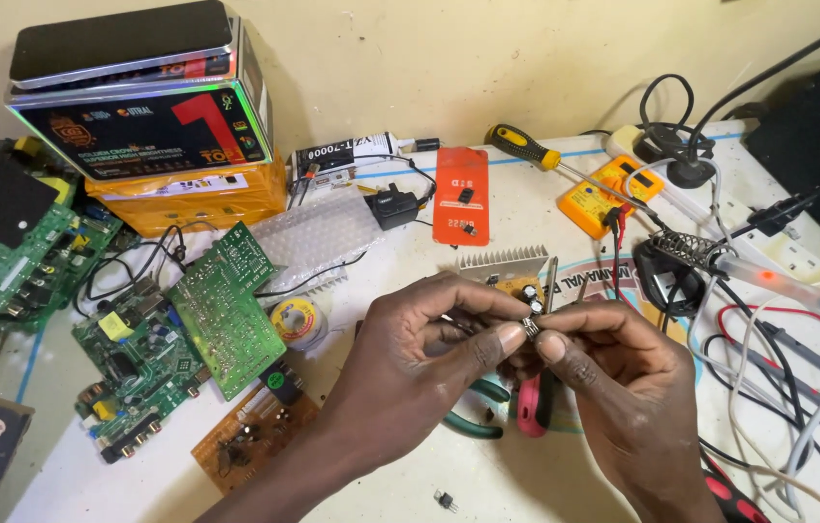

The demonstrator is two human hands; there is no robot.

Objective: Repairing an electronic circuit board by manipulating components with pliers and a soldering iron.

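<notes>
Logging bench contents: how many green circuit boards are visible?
3: one green board at the left edge, one tilted at centre-left, one partly beneath it. More may be hidden.

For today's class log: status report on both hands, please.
Left hand and right hand pinch one small metal part together. Pliers lie beneath. Soldering iron rests right, apart.

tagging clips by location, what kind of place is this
Most likely an electronics repair bench: bare green circuit boards, a soldering iron on its stand, and a yellow multimeter lie around the hands.
</notes>
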